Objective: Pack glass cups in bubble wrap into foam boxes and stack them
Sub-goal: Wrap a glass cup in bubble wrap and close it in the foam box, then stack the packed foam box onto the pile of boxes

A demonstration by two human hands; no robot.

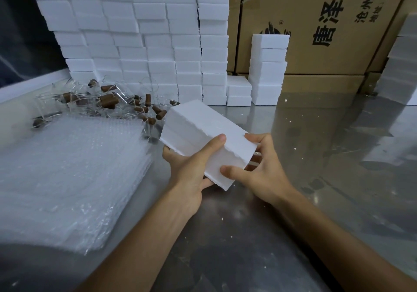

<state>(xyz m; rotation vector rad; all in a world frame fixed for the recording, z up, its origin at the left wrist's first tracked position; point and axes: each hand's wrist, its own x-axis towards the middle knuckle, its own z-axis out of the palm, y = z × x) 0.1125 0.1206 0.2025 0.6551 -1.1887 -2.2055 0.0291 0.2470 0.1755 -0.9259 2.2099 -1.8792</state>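
Both hands hold one foam box (203,133) above the metal table (316,156), near the middle of the view. The left hand (191,167) grips its near left side, thumb on the top face and fingers curled under; the right hand (259,169) grips the near right corner, thumb on the end face. The box is white and closed, tilted, with a rough seam along its side — the edges look a little crumbly. To the left lies a stack of bubble wrap (67,167). Behind it is a heap of glass cups (101,102) with brown handles. Farther back stands a wall of foam boxes (146,43), a short stack (268,65) — and cardboard cartons (327,20).
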